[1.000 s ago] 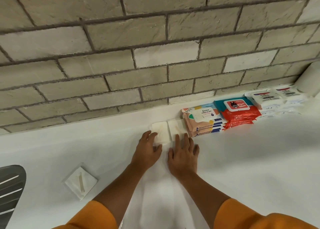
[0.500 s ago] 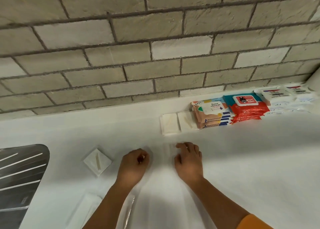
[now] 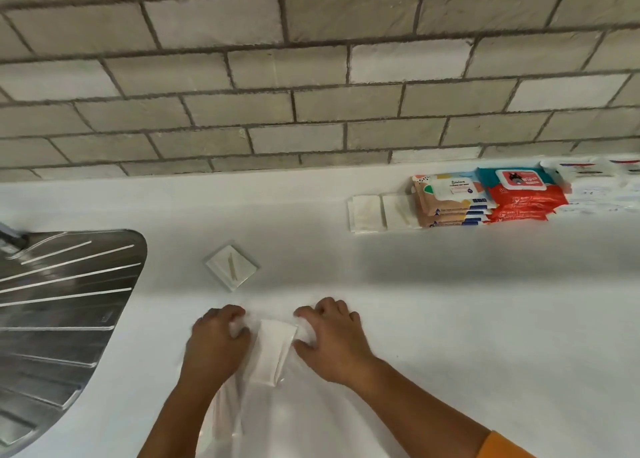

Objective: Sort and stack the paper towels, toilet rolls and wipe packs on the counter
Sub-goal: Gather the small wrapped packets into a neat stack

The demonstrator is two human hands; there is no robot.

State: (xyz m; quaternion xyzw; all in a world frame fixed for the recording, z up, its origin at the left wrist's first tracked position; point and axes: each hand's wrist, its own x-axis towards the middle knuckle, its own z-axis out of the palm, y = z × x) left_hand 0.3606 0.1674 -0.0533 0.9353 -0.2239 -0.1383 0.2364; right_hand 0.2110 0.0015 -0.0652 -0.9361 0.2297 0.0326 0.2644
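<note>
Near the front edge of the counter [image 3: 450, 319], about midway along it, a flat white paper towel pack [image 3: 273, 350] lies in a loose clear wrapper [image 3: 228, 412] that trails back toward the person. The left hand [image 3: 216, 345] grips the pack's left side with curled fingers, and the right hand [image 3: 332, 340] pinches its right side the same way (whether the fingers catch paper or only wrapper is hard to tell). Just beyond the left hand, a small square napkin packet [image 3: 231, 267] sits turned cornerwise. Along the back edge, two flat white packets [image 3: 365, 213] lie side by side, touching a stack of peach wipe packs [image 3: 450, 198], then red-and-teal wipe packs [image 3: 523, 194], then white wipe packs [image 3: 588, 180]. A steel drainboard [image 3: 62, 301] fills the counter's left end.
</note>
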